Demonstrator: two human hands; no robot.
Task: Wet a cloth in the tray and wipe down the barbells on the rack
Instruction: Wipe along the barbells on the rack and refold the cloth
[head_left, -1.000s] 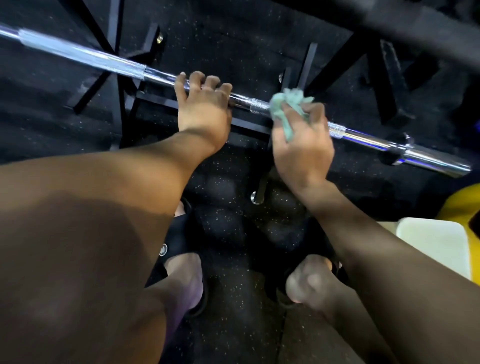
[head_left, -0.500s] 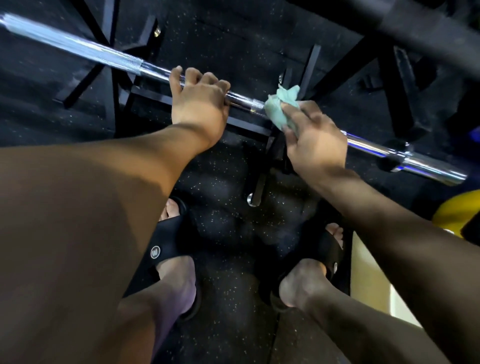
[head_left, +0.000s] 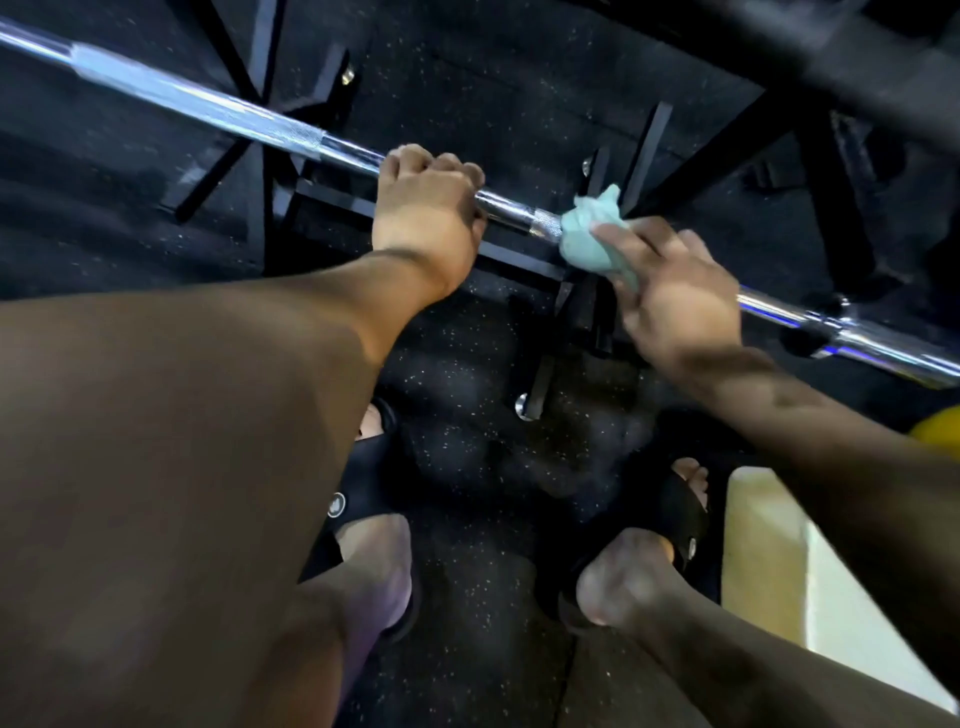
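Note:
A chrome barbell (head_left: 218, 111) runs diagonally from the upper left to the right edge, above a black rack frame (head_left: 291, 171). My left hand (head_left: 426, 208) grips the bar near its middle, fingers curled over the top. Just to its right, my right hand (head_left: 670, 280) holds a crumpled pale green cloth (head_left: 592, 234) wrapped against the bar. The cloth covers the knurled section beside a smooth stretch of bar.
Black speckled rubber floor lies below. My feet in black sandals (head_left: 363, 499) stand under the bar. A pale cream tray (head_left: 769, 561) sits at the lower right, with a yellow object (head_left: 935, 431) at the right edge. A dark rack beam (head_left: 831, 62) crosses the upper right.
The right hand has slid the cloth leftward along the bar toward the left hand. The left hand kept its grip. The view shifted slightly.

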